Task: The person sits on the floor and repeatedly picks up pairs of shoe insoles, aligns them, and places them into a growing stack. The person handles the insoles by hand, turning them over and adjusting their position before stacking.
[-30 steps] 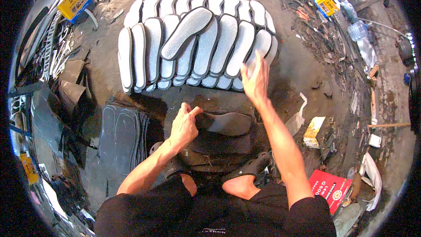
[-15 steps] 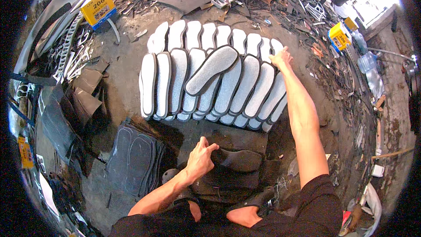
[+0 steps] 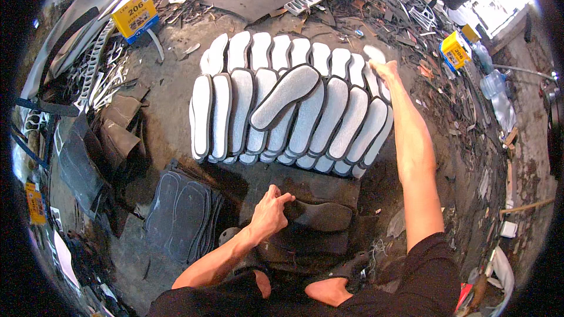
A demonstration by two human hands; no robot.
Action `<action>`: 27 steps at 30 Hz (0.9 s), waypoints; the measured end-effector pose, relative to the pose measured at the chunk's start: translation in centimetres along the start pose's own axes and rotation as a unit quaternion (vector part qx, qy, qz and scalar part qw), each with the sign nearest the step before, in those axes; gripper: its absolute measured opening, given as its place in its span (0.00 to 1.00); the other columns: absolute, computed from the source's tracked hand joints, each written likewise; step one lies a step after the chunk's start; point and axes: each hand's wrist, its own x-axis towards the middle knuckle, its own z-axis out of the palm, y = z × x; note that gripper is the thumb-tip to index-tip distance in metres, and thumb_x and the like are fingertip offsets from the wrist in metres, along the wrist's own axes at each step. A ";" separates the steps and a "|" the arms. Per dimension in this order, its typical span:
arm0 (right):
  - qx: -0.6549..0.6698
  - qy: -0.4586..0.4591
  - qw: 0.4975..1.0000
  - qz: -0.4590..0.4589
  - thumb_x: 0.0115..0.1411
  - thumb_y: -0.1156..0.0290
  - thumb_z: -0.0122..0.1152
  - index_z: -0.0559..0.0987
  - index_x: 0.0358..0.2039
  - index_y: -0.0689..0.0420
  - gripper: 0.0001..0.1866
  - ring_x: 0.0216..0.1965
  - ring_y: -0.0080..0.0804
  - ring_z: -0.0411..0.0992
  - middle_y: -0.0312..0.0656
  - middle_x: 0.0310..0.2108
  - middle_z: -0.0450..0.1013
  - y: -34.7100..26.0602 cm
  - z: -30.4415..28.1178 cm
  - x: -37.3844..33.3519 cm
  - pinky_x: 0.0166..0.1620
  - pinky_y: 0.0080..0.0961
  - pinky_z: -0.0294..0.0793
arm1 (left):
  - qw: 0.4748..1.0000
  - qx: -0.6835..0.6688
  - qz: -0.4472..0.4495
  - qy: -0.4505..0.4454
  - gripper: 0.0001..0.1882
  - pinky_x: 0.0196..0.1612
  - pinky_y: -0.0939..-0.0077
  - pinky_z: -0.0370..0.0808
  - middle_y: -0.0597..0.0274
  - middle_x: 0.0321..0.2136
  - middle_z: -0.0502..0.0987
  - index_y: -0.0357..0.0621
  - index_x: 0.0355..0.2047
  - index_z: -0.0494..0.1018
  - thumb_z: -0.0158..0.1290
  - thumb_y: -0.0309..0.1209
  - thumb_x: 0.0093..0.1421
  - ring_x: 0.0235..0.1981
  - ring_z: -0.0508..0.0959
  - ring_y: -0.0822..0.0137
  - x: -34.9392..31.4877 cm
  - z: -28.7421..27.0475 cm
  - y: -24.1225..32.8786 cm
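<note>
At the far right end of the rows of white-faced soles (image 3: pixel 311 118), my right hand (image 3: pixel 385 71) is closed on one sole (image 3: pixel 374 54), whose pale tip sticks out beyond my fingers. The soles have dark rims and overlap in two rows, with more layers below the near row. One sole (image 3: pixel 286 96) lies slanted across the top. Close to my body, my left hand (image 3: pixel 270 214) is closed with its fingertips pinched. It is beside a plain black sole (image 3: pixel 324 216) on a dark block (image 3: pixel 326 185); what it pinches, if anything, is hidden.
A stack of black sheets with sole outlines (image 3: pixel 183 214) lies left of my left hand. Folded dark sheets (image 3: pixel 82 167) and offcut strips (image 3: pixel 106 79) pile up at the far left. Yellow boxes (image 3: pixel 134 13) stand at both sides. Scraps litter the right, near a clear plastic bottle (image 3: pixel 493 85).
At the far right end, the sole in my right hand has been lifted and tipped away from the row. My right hand has shifted slightly right. My left hand keeps its place.
</note>
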 end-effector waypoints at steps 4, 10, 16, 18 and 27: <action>-0.068 0.233 0.937 -0.250 0.44 0.47 0.83 0.69 0.62 0.76 0.56 0.62 0.60 0.72 0.68 0.61 0.71 -0.9 -5.9 1.6 0.66 0.49 0.72 | 0.999 -0.020 0.026 -0.002 0.28 0.50 0.53 0.81 0.47 0.44 0.71 0.47 0.50 0.83 0.56 0.14 0.49 0.47 0.78 0.44 0.9 1.0 0.9; 0.333 -0.116 0.918 -0.181 0.73 0.57 0.61 0.81 0.50 0.62 0.19 0.40 0.33 0.82 0.39 0.43 0.80 -1.6 -9.1 -12.3 0.41 0.28 0.81 | 0.997 -0.018 0.044 0.061 0.24 0.52 0.53 0.79 0.45 0.44 0.72 0.44 0.53 0.81 0.54 0.14 0.56 0.47 0.78 0.42 -1.2 0.7 -0.7; 0.224 0.026 0.957 -0.181 0.79 0.52 0.54 0.79 0.56 0.59 0.22 0.37 0.32 0.84 0.41 0.44 0.81 5.6 -18.2 -31.8 0.37 0.23 0.83 | 0.987 -0.078 0.029 0.137 0.26 0.60 0.56 0.75 0.43 0.53 0.75 0.44 0.62 0.76 0.62 0.22 0.62 0.55 0.76 0.44 -3.1 -1.2 -0.6; 0.259 0.073 0.960 -0.078 0.78 0.53 0.58 0.78 0.57 0.56 0.21 0.30 0.25 0.79 0.39 0.44 0.80 9.2 -21.5 -36.4 0.29 0.18 0.72 | 0.987 -0.020 0.064 0.144 0.28 0.60 0.55 0.75 0.46 0.53 0.76 0.44 0.61 0.76 0.66 0.25 0.60 0.55 0.76 0.45 -4.2 -1.2 0.1; 0.234 0.116 0.960 0.103 0.78 0.67 0.55 0.65 0.75 0.54 0.28 0.55 0.47 0.81 0.49 0.64 0.71 17.7 -32.5 -48.9 0.57 0.34 0.80 | 0.940 0.157 0.276 -0.121 0.26 0.69 0.44 0.67 0.50 0.65 0.73 0.55 0.60 0.80 0.68 0.37 0.60 0.66 0.71 0.44 -7.1 1.1 -0.4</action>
